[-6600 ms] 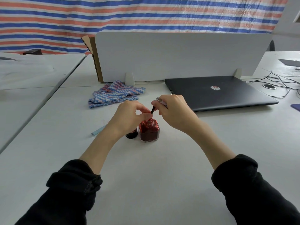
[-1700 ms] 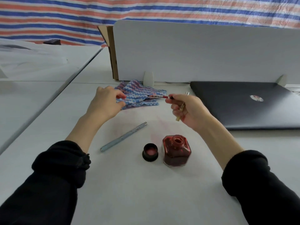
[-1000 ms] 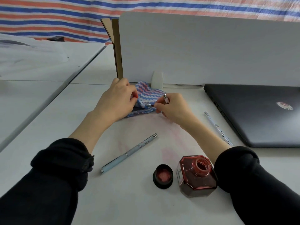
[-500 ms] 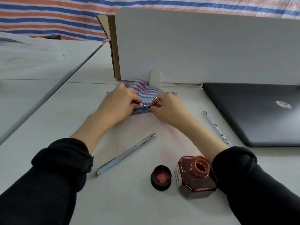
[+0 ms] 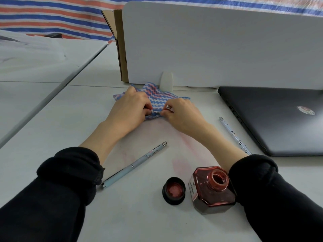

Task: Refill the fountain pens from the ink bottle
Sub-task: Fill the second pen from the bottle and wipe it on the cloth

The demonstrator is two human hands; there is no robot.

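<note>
Both hands meet over the striped cloth (image 5: 158, 97) at the back of the white table (image 5: 52, 130), just in front of the white divider board (image 5: 218, 44). Left hand (image 5: 130, 109) fingers curled, pinching a fold of the cloth around one end of a small silver pen part (image 5: 156, 112). Right hand (image 5: 181, 114) pinches the other end of that part between thumb and forefinger; ring on one finger. Ink bottle (image 5: 212, 189), open, dark red, stands near the front, touching or just beside the right sleeve (image 5: 272, 198). Its black cap (image 5: 173, 190) lies upturned just left of the bottle. Pale blue pen barrel (image 5: 134, 164) lies diagonally between the forearms. Patterned white pen (image 5: 234, 135) lies right of the right forearm, beside the closed laptop (image 5: 276, 117). Faint pink smears on the table between the hands and the bottle.
</note>
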